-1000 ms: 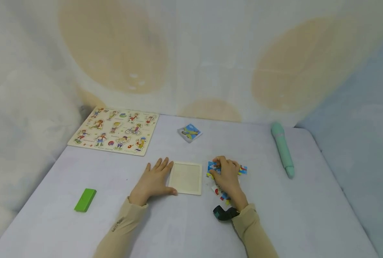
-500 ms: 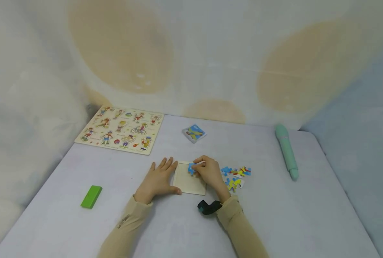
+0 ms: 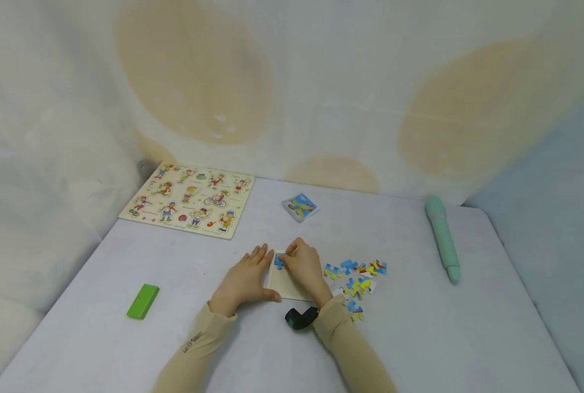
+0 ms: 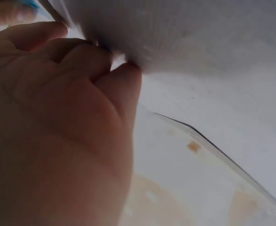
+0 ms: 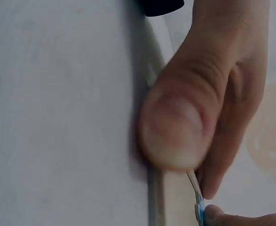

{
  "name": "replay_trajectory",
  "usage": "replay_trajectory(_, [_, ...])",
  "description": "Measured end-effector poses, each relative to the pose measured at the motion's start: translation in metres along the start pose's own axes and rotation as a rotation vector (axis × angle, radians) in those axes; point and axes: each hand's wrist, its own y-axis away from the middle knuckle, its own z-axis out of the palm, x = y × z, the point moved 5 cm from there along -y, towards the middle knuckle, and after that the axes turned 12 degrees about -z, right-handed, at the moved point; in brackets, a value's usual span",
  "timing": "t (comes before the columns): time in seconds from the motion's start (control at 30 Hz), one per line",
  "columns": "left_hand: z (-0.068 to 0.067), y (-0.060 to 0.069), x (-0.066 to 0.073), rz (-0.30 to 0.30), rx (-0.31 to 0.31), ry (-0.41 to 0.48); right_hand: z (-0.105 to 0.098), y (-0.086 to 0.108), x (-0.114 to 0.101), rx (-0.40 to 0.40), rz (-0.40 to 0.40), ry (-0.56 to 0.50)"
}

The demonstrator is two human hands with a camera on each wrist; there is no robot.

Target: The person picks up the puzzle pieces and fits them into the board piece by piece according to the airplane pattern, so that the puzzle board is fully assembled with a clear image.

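Note:
A small square wooden tray [image 3: 284, 286] lies on the table in front of me. My left hand [image 3: 245, 278] rests along its left side, with fingers extended and the thumb at the lower left corner. My right hand [image 3: 305, 266] reaches over the tray and pinches a blue jigsaw piece [image 3: 279, 261] at the upper left corner. In the right wrist view the thumb [image 5: 175, 129] fills the middle, and the blue piece [image 5: 201, 213] shows edge-on low down. Fingers of the left hand [image 4: 72, 117] hide most of the tray in the left wrist view.
Loose jigsaw pieces [image 3: 361, 285] lie scattered right of the tray. Behind it is a small airplane picture card [image 3: 300, 207]. A board of sports figures [image 3: 189, 201] lies back left, a green block [image 3: 143, 301] front left, a mint-green microphone-shaped thing [image 3: 442, 238] at right.
My right hand has moved left from the loose pieces, carrying a blue jigsaw piece over the tray to its upper left corner. The left hand stays at the tray's left side.

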Motion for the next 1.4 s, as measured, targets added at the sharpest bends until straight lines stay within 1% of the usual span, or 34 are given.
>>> replay_trajectory(0.07, [0.002, 0.0, 0.003, 0.017, 0.002, 0.004, -0.002, 0.002, 0.0, 0.017, -0.005, 0.053])
replay_trajectory(0.13, [0.005, 0.0, 0.005, 0.024, 0.002, 0.0, -0.004, 0.004, 0.001, 0.024, -0.016, 0.065])
replay_trajectory(0.27, [0.007, -0.001, 0.006, 0.009, -0.009, -0.02, -0.013, 0.006, 0.01, 0.031, -0.027, -0.084])
replay_trajectory(0.33, [0.007, -0.001, 0.005, 0.004, -0.013, -0.022, -0.024, 0.008, 0.018, 0.035, -0.01, -0.164])
replay_trajectory(0.4, [0.005, 0.0, 0.004, -0.002, -0.017, -0.024, -0.04, 0.012, 0.026, 0.037, -0.002, -0.183])
replay_trajectory(0.47, [0.004, 0.001, 0.002, -0.001, -0.023, -0.029, -0.058, 0.019, 0.037, 0.037, 0.018, -0.164])
replay_trajectory(0.6, [0.002, 0.002, 0.0, -0.004, -0.04, -0.038, -0.093, 0.035, 0.064, 0.019, 0.035, -0.065])
replay_trajectory(0.67, [0.001, 0.002, 0.0, -0.005, -0.043, -0.034, -0.105, 0.041, 0.076, 0.0, 0.028, -0.032])
replay_trajectory(0.73, [0.001, 0.002, 0.001, -0.005, -0.042, -0.026, -0.113, 0.045, 0.084, -0.029, 0.004, -0.027])
replay_trajectory(0.8, [0.002, 0.001, 0.002, -0.001, -0.041, -0.026, -0.117, 0.048, 0.088, -0.055, -0.022, -0.031])
replay_trajectory(0.87, [0.003, 0.001, 0.003, 0.013, -0.04, -0.022, -0.119, 0.051, 0.09, -0.067, -0.021, -0.033])
replay_trajectory(1.03, [0.002, 0.001, 0.003, 0.029, -0.03, -0.017, -0.117, 0.05, 0.086, -0.086, 0.003, 0.046])
replay_trajectory(1.2, [0.0, 0.001, 0.003, 0.025, -0.035, -0.01, -0.115, 0.048, 0.083, -0.051, 0.021, 0.094])
replay_trajectory(1.33, [0.001, 0.002, 0.003, 0.023, -0.049, 0.003, -0.115, 0.047, 0.083, -0.006, 0.045, 0.123])
replay_trajectory(1.4, [0.002, 0.001, 0.004, 0.021, -0.052, 0.005, -0.115, 0.047, 0.08, 0.024, 0.054, 0.118])
